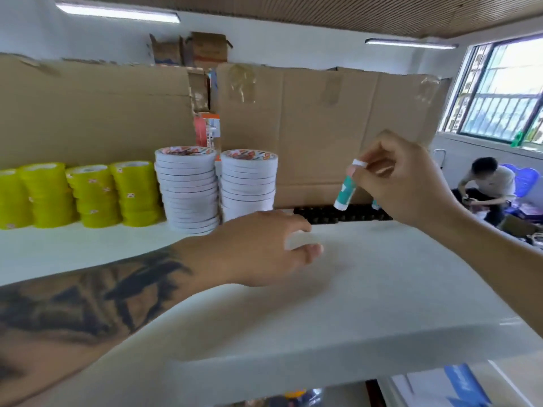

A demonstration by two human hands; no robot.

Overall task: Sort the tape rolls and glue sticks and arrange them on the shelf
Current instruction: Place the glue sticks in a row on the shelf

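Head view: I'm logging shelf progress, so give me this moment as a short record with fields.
right hand: pinches a teal glue stick by its white cap, above the shelf
left hand: low over the shelf, open, holding nothing
yellow tape rolls: stacked at rear left
white tape rolls: two stacks beside them
black tray: at the rear

On the shelf (pixel 382 289), four stacks of tape rolls (pixel 88 195) stand in a row at the left, with two taller tape stacks (pixel 217 189) just to their right. A cardboard sheet (pixel 323 127) rises behind them all. The left hand (pixel 258 248) hovers over the shelf before the taller stacks. The right hand (pixel 402 177) holds a glue stick (pixel 346 192) above the shelf's back edge, right of the stacks.
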